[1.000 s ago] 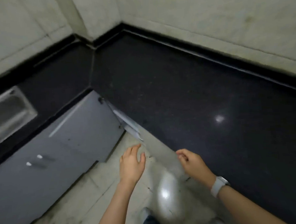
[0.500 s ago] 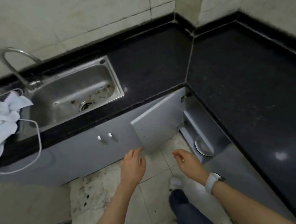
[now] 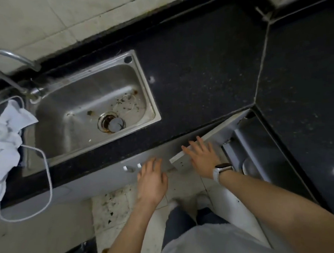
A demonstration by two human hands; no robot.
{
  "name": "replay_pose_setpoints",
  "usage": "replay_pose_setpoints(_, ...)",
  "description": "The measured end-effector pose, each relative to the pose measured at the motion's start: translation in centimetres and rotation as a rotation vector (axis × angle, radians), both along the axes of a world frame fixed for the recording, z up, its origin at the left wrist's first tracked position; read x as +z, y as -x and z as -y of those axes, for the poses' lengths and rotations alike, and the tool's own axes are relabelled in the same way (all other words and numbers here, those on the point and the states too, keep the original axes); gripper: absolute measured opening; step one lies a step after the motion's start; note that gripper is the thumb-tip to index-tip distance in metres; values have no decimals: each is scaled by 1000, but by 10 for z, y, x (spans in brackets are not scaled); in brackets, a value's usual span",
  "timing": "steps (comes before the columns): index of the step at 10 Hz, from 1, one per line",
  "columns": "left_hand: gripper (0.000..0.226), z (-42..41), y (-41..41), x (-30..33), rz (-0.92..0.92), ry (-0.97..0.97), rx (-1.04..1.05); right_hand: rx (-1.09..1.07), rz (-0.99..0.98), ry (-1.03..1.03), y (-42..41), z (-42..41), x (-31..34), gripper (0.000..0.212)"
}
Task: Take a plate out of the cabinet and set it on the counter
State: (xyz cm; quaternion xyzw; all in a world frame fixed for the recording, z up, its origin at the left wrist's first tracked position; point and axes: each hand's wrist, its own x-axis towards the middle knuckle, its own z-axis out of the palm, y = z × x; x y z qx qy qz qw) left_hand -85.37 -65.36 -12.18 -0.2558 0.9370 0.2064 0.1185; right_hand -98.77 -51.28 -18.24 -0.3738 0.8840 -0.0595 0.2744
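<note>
A grey cabinet door (image 3: 218, 132) stands swung open below the corner of the black counter (image 3: 202, 70). Inside the open cabinet (image 3: 260, 146) part of a pale round plate (image 3: 248, 167) shows on the shelf, to the right of my wrist. My right hand (image 3: 202, 156), with a white watch on the wrist, lies flat with spread fingers on the door's top edge. My left hand (image 3: 151, 178) hovers open over the floor, just below the shut door with two small white handles (image 3: 131, 168). Neither hand holds anything.
A steel sink (image 3: 95, 108) with a curved tap (image 3: 10, 63) is set in the counter at left. A white cloth (image 3: 2, 131) and a white cable (image 3: 45, 187) lie at its left end. A second counter run (image 3: 305, 80) goes off to the right. Stained floor tiles (image 3: 112, 206) are below.
The view has swung left and tilted down over the sink. My right hand has risen from in front of the open cabinet onto the door's edge. My left hand has stayed low and open.
</note>
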Motion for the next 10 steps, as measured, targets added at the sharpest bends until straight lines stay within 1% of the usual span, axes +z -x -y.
replay_pose_setpoints(1, 49, 9, 26, -3, 21, 18, -112, -70, 29, 60, -4, -3, 2, 53)
replay_pose_setpoints(2, 47, 6, 64, -7, -2, 60, -283, -198, -30, 181, -20, -15, 6, 33)
replay_pose_setpoints(3, 48, -4, 92, -12, -27, 111, -437, -389, -100, 251, -41, -30, -2, 13)
replay_pose_setpoints(4, 55, -22, 122, -19, -101, 151, -667, -592, -130, 267, -64, -52, -5, 18)
replay_pose_setpoints(5, 69, -40, 150, -25, -122, 167, -789, -855, -95, 170, -74, -74, 2, 82)
replay_pose_setpoints(6, 80, -46, 169, -32, -40, 174, -808, -1020, -34, 23, -77, -89, 6, 89)
replay_pose_setpoints(7, 90, -48, 181, -42, 36, 195, -787, -1121, -27, -153, -69, -107, 7, 84)
replay_pose_setpoints(8, 95, -47, 181, -43, 51, 204, -788, -1161, -16, -227, -55, -117, 10, 85)
replay_pose_setpoints(9, 97, -48, 182, -39, 48, 232, -793, -1207, -7, -240, -43, -128, 9, 88)
replay_pose_setpoints(10, 96, -49, 179, -40, 66, 248, -798, -1199, 70, -190, -40, -133, 7, 82)
